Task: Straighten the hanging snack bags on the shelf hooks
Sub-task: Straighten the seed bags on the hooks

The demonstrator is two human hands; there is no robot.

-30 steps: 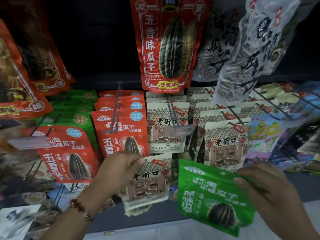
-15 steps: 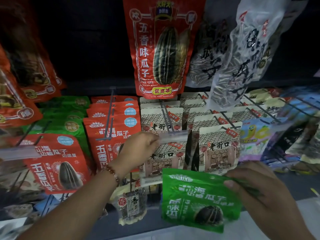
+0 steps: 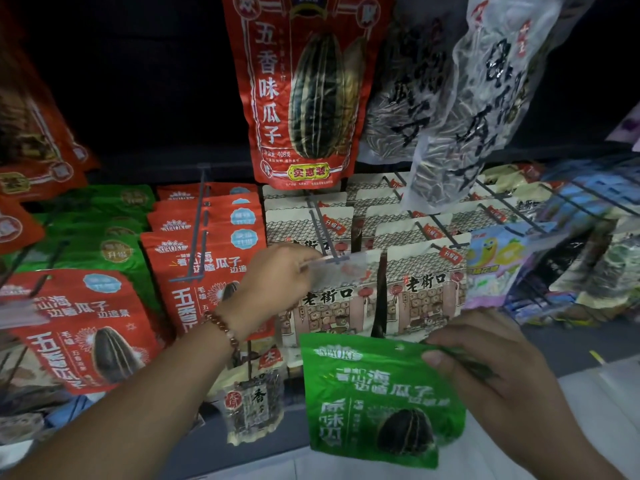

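Dim upper shelf; blurred, warped edges

Left hand [image 3: 277,275] pinching, raised; right hand [image 3: 491,372] gripping.

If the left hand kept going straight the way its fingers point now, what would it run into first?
The left hand points right, at the clear price tag on the hook's tip; its fingers look already on it. Just behind hangs the front beige bag, likely next, though depth is unclear.
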